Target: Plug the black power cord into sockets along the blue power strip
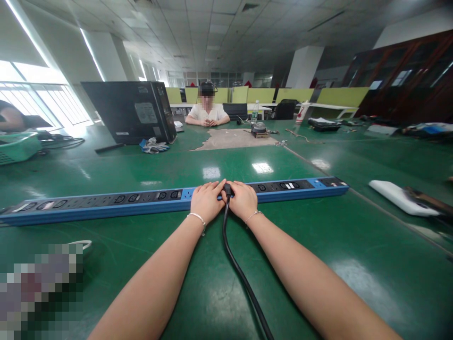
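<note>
A long blue power strip [106, 212] with black sockets lies across the green table. At its middle, a black plug [227, 190] sits against the sockets between my two hands; whether it is fully seated is hidden. My left hand [206, 200] rests over the strip, its fingertips pressed to the plug's left side. From the other side, my right hand [243, 199] closes on the same plug, thumb and fingers around it. A thick black power cable [235, 267] runs from the plug toward me between my forearms.
Behind the strip stand a black computer case [123, 113] and grey-blue gloves [155, 145]. A person [207, 114] sits across the table, near a water bottle [255, 112]. To the right lies a white object [403, 197]; a green basket [17, 148] is far left. A blurred-out item [38, 288] lies front left.
</note>
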`<state>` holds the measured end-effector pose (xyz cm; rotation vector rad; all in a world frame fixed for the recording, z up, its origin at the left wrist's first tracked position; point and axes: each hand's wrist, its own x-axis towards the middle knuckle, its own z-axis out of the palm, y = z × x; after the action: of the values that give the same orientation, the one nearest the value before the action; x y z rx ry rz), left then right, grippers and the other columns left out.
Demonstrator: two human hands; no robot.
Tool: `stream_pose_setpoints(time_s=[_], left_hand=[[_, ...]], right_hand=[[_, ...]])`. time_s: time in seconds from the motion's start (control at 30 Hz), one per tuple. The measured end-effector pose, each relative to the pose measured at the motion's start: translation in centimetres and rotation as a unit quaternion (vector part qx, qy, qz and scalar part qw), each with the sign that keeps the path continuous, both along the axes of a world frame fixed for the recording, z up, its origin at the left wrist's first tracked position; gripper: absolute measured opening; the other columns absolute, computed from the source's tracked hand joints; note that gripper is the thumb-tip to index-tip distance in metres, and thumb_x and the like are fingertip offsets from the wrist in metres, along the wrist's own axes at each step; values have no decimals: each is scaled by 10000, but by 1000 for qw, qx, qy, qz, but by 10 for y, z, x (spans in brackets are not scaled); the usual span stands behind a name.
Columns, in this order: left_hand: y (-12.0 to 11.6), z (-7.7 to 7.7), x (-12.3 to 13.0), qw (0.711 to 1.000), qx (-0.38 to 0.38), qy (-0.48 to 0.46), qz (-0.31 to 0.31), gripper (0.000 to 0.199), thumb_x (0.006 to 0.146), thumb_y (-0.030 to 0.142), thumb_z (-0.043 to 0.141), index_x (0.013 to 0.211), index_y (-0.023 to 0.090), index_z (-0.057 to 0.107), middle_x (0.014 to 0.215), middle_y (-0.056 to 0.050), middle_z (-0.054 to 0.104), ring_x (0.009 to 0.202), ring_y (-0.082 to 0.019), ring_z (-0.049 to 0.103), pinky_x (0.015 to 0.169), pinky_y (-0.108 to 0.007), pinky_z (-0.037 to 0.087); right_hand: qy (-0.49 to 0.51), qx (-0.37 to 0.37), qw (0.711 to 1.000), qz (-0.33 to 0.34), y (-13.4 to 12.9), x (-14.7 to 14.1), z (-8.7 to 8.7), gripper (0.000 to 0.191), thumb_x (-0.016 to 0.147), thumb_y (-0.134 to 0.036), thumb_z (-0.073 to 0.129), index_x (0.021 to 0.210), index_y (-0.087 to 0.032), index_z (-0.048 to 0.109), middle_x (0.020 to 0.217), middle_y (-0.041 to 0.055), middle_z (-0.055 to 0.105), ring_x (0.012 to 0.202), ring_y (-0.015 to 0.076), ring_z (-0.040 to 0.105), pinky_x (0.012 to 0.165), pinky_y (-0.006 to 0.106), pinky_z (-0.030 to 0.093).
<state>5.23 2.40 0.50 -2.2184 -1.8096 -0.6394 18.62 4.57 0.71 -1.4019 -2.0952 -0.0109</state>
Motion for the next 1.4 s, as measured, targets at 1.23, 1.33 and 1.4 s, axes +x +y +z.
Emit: stream_pose_setpoints(time_s=[1.23,1.33,1.4], left_hand=[[5,2,17,993,26,-101,-61,404,821,126,440,1161,287,588,1171,4,633,1040,-145,583,932,-282,436],[7,1,17,991,28,-114,-59,408,827,121,432,1159,296,590,1162,13,635,1024,-137,587,923,-271,442],[8,1,17,992,28,-110,-55,411,832,122,428,1171,296,585,1163,8,637,1024,-141,587,922,-277,442]], right_hand=[[-126,-45,988,71,7,17,1,747,745,-368,569,1394,-96,316,1449,129,341,1322,260,330,1085,434,254],[-126,-37,989,70,6,18,0,704,756,-366,568,1380,-123,349,1422,111,394,1299,258,366,1076,441,264],[-126,-31,989,69,6,18,0,688,758,-373,572,1365,-118,372,1404,116,420,1287,261,381,1073,440,266]])
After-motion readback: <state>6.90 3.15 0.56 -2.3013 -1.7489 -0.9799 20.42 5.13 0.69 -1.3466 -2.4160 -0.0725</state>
